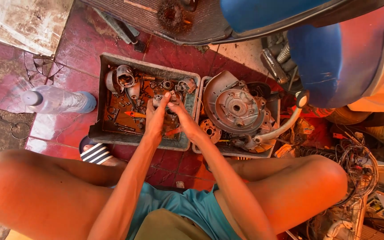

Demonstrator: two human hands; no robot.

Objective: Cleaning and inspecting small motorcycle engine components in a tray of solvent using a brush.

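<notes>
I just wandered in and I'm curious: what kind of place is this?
Probably an informal scooter or motorbike repair spot on a tiled floor. Both hands, left hand and right hand, hold a small metal part over an oily parts tray, beside an engine cover and a blue scooter body.

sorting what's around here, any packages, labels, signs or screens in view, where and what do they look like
No labels, signs or screens can be made out.
plastic bottle: on its side on the red floor left of the grey parts tray, clear, pale cap, blue base.
</notes>
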